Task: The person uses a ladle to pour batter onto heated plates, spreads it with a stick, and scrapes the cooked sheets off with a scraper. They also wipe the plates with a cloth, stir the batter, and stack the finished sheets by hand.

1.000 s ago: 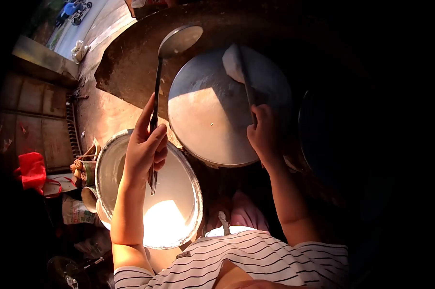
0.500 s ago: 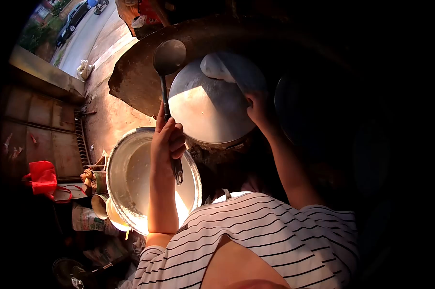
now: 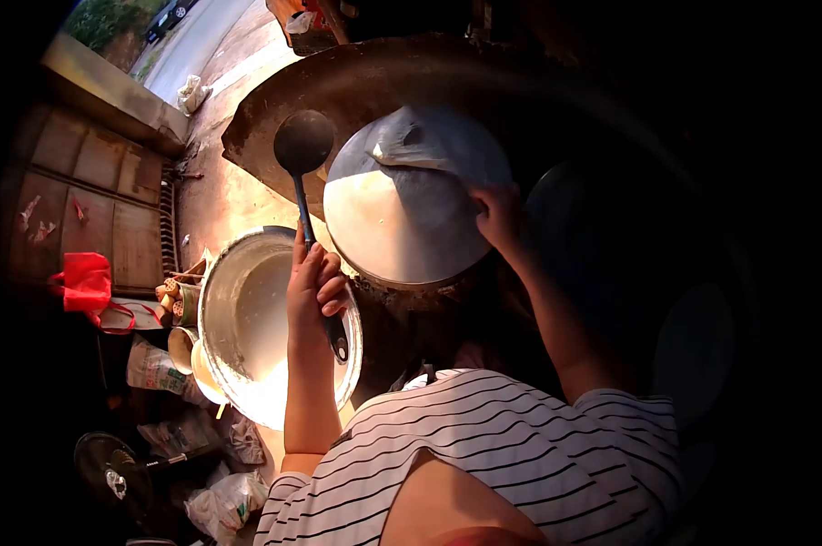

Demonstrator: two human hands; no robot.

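My left hand (image 3: pixel 315 287) grips the dark handle of a long ladle (image 3: pixel 303 144), whose round bowl is raised beside the left rim of a round flat griddle (image 3: pixel 402 227). A thin pale sheet (image 3: pixel 429 141) lies folded over at the griddle's far edge. My right hand (image 3: pixel 494 218) rests at the griddle's right rim; whatever it grips is hidden in shadow. Below the left hand stands a large metal pot (image 3: pixel 233 323) with white batter inside.
A big dark wok-like pan (image 3: pixel 274 118) lies behind the griddle. Cups and bamboo-like items (image 3: pixel 179 305), a red bag (image 3: pixel 88 282), plastic bags (image 3: pixel 220 500) and a small fan (image 3: pixel 110 469) crowd the left floor. A wooden panel (image 3: pixel 92 196) and street lie beyond.
The ladle has tilted from far above the griddle down to its left rim. The pale sheet has been pulled further across the griddle's top. The view shifted.
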